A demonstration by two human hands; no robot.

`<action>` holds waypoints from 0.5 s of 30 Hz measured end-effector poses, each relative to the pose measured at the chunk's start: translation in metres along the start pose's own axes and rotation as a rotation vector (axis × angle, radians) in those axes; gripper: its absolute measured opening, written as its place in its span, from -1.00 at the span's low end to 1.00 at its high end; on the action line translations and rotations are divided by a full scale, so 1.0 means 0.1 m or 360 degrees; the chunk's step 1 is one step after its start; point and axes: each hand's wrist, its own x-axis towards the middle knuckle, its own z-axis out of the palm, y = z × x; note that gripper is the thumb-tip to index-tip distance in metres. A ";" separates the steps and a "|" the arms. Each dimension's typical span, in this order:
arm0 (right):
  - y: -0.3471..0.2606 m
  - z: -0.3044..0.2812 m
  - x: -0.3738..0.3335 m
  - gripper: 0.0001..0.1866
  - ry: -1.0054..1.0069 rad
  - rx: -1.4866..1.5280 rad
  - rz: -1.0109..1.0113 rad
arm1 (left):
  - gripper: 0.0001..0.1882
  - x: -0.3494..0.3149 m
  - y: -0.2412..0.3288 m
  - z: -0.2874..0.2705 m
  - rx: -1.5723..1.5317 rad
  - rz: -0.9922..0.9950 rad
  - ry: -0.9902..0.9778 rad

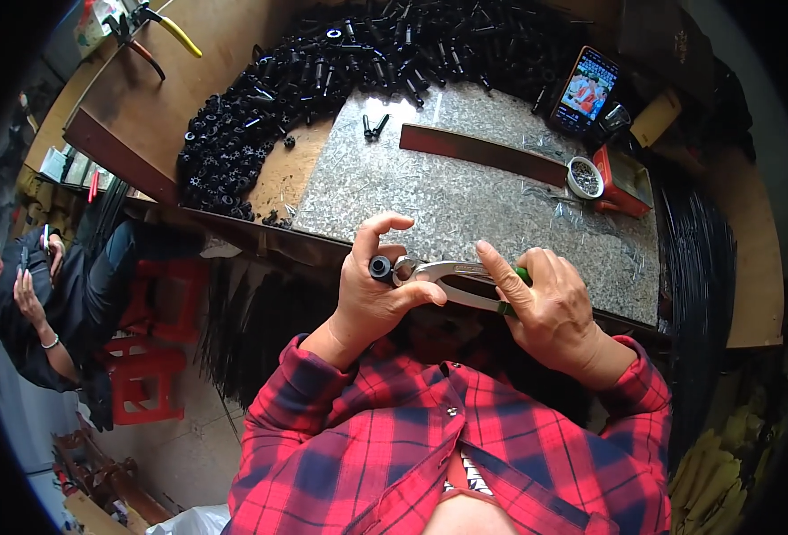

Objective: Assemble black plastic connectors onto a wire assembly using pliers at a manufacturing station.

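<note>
At the near edge of the speckled grey stone slab (349, 192), the left hand (365, 290), thumb and forefinger spread, has one black cylindrical tube (380, 267) against it; its grip I cannot tell. The right hand (550, 303) wraps one pair of silver, green-handled pliers (447, 268), forefinger extended. Beyond lies open slab, then one long brown strip (483, 159) and two slim black pins (379, 128).

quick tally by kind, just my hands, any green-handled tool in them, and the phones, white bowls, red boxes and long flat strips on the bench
Hands: 2
Green-handled tool: 1
Phone: 1
White bowl: 1
Red box: 1
Long flat strip: 1
Total: 7
</note>
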 end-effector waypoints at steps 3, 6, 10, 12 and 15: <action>0.00 -0.04 0.01 -0.27 0.0012 -0.0082 -0.0048 | -0.20 -0.01 0.03 0.01 0.0016 -0.0004 0.0002; 0.02 -0.04 0.00 -0.24 0.0008 -0.0164 -0.0087 | -0.21 -0.02 0.03 0.02 0.0050 -0.0007 0.0000; 0.01 -0.08 0.00 -0.24 -0.0058 -0.0050 -0.0069 | -0.23 -0.02 -0.05 0.01 0.0067 0.0070 -0.0005; 0.03 -0.06 0.00 -0.24 -0.0078 0.0062 -0.0037 | -0.22 -0.01 -0.04 0.02 0.0098 0.0075 0.0018; 0.02 -0.02 -0.02 -0.23 -0.0076 0.0149 0.0008 | -0.19 0.01 -0.05 0.01 0.0129 0.0081 0.0052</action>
